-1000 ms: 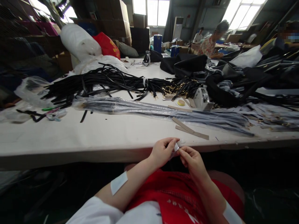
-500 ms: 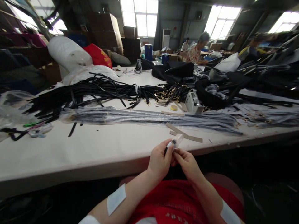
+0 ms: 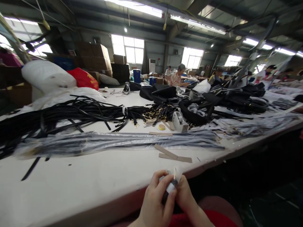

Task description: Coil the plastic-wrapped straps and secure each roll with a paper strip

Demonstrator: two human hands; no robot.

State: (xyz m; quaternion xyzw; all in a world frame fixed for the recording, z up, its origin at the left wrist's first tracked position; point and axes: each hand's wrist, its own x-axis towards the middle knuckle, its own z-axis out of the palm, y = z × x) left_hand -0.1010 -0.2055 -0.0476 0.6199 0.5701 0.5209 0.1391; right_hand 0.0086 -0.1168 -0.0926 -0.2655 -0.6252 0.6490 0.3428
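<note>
My left hand (image 3: 155, 201) and my right hand (image 3: 187, 198) meet at the near edge of the white table (image 3: 78, 179). Together they pinch a small dark strap end in a clear plastic sleeve (image 3: 172, 183). Both hands have their fingers closed round it. Just beyond them lie two flat tan strips (image 3: 171, 155) and a long bundle of plastic-wrapped straps (image 3: 113, 143).
A heap of black straps with gold clasps (image 3: 94, 115) covers the table's left and middle. A tape dispenser (image 3: 179, 122) and a small yellow roll (image 3: 162, 127) sit behind the bundle. Black bags (image 3: 196, 110) pile up at right. Other people work at far tables.
The view has tilted upward, so my hands sit lower in the frame. The sleeved strap end has stayed pinched between both hands.
</note>
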